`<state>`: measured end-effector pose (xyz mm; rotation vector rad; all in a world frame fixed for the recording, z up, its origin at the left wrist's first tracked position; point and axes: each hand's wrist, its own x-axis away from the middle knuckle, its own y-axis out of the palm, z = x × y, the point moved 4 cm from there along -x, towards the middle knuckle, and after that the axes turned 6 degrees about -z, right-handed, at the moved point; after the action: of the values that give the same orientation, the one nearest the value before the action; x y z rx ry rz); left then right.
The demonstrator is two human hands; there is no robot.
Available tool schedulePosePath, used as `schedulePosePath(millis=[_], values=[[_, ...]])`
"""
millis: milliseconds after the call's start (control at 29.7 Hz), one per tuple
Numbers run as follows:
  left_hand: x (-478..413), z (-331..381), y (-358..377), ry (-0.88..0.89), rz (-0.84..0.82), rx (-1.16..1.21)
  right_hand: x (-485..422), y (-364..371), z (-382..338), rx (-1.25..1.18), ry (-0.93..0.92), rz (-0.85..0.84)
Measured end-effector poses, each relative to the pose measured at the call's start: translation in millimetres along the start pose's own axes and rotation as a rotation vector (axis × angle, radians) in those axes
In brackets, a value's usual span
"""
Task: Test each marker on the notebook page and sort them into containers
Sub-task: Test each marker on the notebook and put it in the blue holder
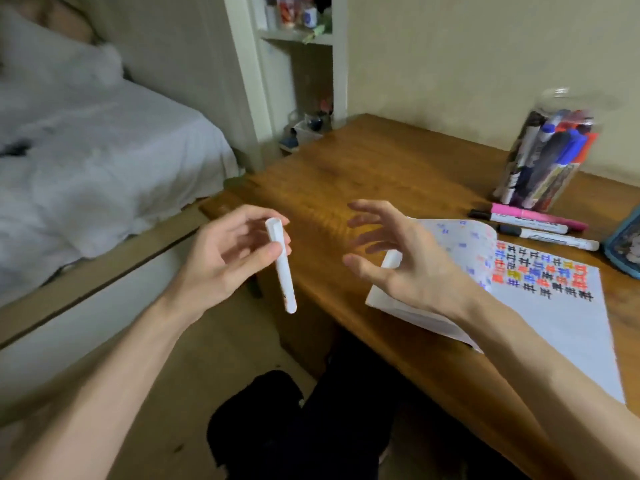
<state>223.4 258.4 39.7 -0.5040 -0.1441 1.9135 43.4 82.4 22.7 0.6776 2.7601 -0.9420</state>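
Observation:
My left hand [225, 258] pinches a white marker [282, 268] between thumb and fingers, holding it nearly upright off the desk's left edge. To its right my right hand [401, 261] hovers with fingers spread, holding nothing, above the left corner of the open notebook [561, 327]. The notebook page carries rows of red, blue, black and yellow test marks. Three markers lie behind the notebook: a pink marker [540, 214], a black-capped marker [519, 221] and another black-capped white marker [550, 235]. A clear plastic jar [550, 150] full of markers stands at the back right.
The wooden desk [363, 174] runs from the centre to the right. A blue pouch [625, 244] sits at the right edge. A bed with white sheets [97, 161] fills the left, and a shelf unit [298, 64] stands behind the desk's far corner. My dark-clothed legs [304, 427] are below.

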Motion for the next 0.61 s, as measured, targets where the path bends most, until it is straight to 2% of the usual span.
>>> schedulePosePath(millis=[134, 303, 437, 605], values=[[40, -18, -21, -0.068, 0.055, 0.014, -22, 37, -10, 0.0, -0.075, -0.077], [56, -39, -27, -0.095, 0.065, 0.085, -30, 42, -13, -0.008, -0.098, -0.085], [39, -42, -18, -0.092, 0.081, 0.129, -20, 22, 0, 0.015, -0.047, 0.009], [-7, -31, 23, -0.041, -0.015, 0.149, 20, -34, 26, 0.047, 0.113, 0.157]])
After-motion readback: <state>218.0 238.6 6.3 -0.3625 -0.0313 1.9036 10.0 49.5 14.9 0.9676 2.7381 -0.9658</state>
